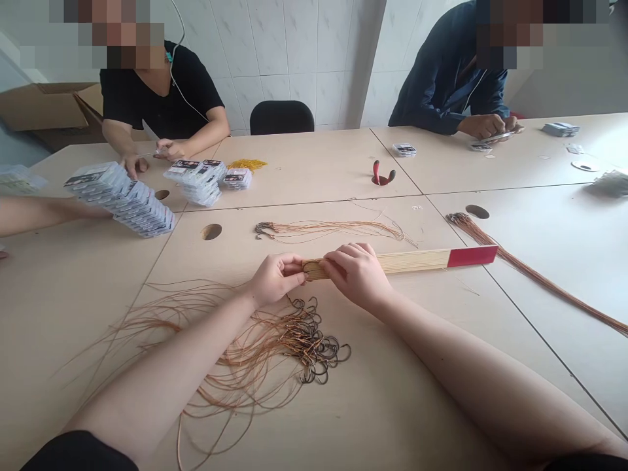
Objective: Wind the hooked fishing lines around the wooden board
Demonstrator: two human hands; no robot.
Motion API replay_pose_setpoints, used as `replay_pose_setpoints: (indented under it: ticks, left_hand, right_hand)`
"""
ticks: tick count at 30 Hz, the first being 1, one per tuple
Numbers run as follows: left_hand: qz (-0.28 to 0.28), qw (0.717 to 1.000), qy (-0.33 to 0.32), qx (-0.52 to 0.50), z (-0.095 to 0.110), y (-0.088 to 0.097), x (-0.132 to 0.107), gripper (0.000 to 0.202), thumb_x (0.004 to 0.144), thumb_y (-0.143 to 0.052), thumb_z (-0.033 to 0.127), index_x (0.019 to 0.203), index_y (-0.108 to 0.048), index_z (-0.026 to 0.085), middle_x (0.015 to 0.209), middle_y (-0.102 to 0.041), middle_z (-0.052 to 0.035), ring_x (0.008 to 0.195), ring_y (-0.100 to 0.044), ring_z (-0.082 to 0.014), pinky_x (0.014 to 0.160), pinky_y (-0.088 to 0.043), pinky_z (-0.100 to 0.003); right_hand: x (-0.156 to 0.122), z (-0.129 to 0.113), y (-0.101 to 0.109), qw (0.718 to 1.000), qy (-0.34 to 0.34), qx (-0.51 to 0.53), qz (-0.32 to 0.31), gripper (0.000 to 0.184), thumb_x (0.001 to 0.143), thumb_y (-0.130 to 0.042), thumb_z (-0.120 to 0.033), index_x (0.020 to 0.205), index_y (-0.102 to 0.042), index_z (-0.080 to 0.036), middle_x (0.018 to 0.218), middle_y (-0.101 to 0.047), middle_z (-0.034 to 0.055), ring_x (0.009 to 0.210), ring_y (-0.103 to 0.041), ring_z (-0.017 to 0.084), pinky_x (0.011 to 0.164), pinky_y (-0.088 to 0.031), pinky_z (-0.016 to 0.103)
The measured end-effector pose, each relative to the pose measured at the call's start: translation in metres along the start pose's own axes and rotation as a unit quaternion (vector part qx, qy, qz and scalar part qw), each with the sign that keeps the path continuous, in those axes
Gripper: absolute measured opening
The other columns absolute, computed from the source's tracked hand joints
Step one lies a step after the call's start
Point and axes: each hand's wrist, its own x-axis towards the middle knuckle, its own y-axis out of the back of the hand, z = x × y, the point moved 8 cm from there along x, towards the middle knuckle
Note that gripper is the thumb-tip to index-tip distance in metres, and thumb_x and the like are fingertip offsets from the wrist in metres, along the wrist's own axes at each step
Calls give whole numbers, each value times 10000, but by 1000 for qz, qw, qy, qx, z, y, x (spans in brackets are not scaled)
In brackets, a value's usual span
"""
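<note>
A long, thin, pale strip (412, 261) with fine lengthwise lines and a red end (471, 256) lies across the middle of my view. My right hand (357, 271) is closed over it near its left end. At that end sits a fish hook (310, 267), with my left hand (277, 278) pinching there; whether the fingers grip the hook, the strip or both is hard to see. Below my hands lies a tangled heap of dark fish hooks (314, 340) tied to orange-brown lines (230, 366), which pass partly under my left forearm.
A small bundle of hooked lines (338, 227) lies beyond my hands, a longer bundle (530, 268) to the right. Stacks of small plastic boxes (142, 206) stand left. Red-handled pliers (377, 173) stick from a table hole. Two people sit opposite; another person's forearm (49, 214) reaches in from the left.
</note>
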Motion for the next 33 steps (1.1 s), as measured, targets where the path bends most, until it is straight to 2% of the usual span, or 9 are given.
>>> replay_pose_setpoints:
  ticks: [33]
  left_hand:
    - [1,1000,11,26,-6,1,2,247,719,-619,253,932,-592,128,850,-678,-65,805,-628,-170,718,-497,-266]
  right_hand:
    - [0,2,-4,1000,-8,-3,-6,264,905,-391,-333,826,-604,-198,752,-604,26,746,-509,142,776,-278,306]
